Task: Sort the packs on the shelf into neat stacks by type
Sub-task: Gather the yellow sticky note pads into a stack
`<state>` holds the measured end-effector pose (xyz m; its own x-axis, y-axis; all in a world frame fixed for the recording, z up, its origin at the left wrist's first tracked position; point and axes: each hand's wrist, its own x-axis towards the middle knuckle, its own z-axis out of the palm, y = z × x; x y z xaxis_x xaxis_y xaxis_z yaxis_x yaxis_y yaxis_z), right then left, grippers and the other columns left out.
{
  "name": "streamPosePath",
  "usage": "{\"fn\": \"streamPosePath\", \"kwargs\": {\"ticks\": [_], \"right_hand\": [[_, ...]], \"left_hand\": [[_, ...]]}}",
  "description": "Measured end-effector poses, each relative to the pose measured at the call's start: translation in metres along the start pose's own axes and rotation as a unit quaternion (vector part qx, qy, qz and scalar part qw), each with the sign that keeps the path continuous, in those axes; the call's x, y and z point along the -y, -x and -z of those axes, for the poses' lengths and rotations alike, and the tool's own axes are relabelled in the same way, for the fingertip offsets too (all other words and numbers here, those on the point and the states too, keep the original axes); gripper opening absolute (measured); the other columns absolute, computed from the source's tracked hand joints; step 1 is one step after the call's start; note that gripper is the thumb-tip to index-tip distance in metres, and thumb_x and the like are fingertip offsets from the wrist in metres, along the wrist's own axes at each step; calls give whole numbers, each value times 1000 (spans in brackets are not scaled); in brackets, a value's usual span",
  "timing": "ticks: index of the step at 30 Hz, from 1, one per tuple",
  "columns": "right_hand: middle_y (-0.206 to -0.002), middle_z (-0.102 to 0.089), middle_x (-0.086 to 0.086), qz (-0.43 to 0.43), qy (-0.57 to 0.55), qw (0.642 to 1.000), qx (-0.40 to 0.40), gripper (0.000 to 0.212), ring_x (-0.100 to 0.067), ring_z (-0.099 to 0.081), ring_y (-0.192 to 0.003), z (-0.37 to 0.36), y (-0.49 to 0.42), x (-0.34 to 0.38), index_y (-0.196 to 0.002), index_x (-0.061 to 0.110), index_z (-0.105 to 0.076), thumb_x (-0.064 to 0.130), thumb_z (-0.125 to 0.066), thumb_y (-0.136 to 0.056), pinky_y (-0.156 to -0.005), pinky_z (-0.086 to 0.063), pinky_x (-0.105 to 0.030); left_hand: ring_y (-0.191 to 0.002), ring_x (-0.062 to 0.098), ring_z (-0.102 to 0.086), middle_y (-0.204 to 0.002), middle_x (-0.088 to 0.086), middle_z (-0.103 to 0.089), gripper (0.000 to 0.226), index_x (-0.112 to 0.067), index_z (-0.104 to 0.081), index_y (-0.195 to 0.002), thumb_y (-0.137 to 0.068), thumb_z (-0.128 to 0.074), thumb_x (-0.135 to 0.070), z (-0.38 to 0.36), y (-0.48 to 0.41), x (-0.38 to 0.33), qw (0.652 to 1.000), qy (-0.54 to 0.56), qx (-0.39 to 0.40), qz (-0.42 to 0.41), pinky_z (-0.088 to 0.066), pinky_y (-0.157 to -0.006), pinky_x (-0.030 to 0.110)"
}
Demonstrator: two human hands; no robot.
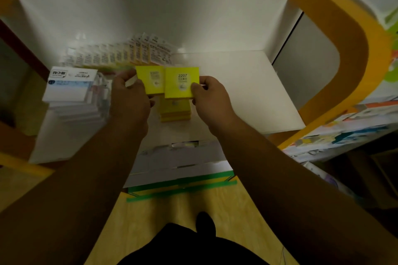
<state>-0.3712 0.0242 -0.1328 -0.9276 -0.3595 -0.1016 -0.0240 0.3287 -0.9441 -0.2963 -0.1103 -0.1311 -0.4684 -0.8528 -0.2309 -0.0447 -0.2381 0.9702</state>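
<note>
White shelf boards (247, 92) framed by a curved orange upright (344, 34) fill the view, with a wood-toned floor (172, 211) below and a second, cluttered shelf (344, 127) off to the right. Both hands reach in over the white shelf, each with a yellow pack. The left hand (129, 101) has its grip clamped on the left yellow pack (150, 79), thumb on the near face and fingers behind. The right hand (209, 97) has its grip clamped on the right yellow pack (182, 83), which is printed with "2207"; the thumb presses its right edge. The two packs are side by side with their inner edges overlapping or touching, held above the shelf. Directly beneath them a stack of yellow packs (175, 112) rests on the shelf. To the left stands a leaning stack of white packs (71, 92) with a blue-and-white label on top. Behind, along the back of the shelf, a row of upright carded packs (120, 56) fans from left to right, blurred so that the print cannot be read.
</note>
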Motion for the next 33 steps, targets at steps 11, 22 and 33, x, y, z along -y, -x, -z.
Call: {"fn": "streamPosePath", "kwargs": {"ticks": [11, 22, 33], "right_hand": [[-103, -70, -5, -39, 16, 999, 20, 24, -27, -70, -87, -7, 1, -3, -113, 31, -54, 23, -52, -91, -79, -59, -49], [-98, -69, -4, -49, 37, 998, -10, 29, -26, -71, -82, -16, 3, -16, -108, 27, -60, 39, -56, -81, -73, -60, -51], [-97, -72, -7, 5, 142, 990, -16, 39, -24, -71, -83, -19, 2, -34, -126, 20, -60, 38, -58, -91, -81, -58, -44]], "left_hand": [[-95, 26, -68, -99, -13, -59, 27, -30, -49, -121, -96, -43, -23, 5, -7, 6, 982, -9, -158, -105, -58, -78, 50], [-96, 26, -69, -110, 0, -64, 23, -26, -49, -121, -99, -46, -18, 14, -6, 13, 991, 14, -116, -62, -60, -76, 44], [-86, 20, -68, -116, 3, -63, 23, -29, -50, -124, -103, -47, -22, 16, 6, 17, 999, 1, -22, 25, -46, -50, 26]]}}
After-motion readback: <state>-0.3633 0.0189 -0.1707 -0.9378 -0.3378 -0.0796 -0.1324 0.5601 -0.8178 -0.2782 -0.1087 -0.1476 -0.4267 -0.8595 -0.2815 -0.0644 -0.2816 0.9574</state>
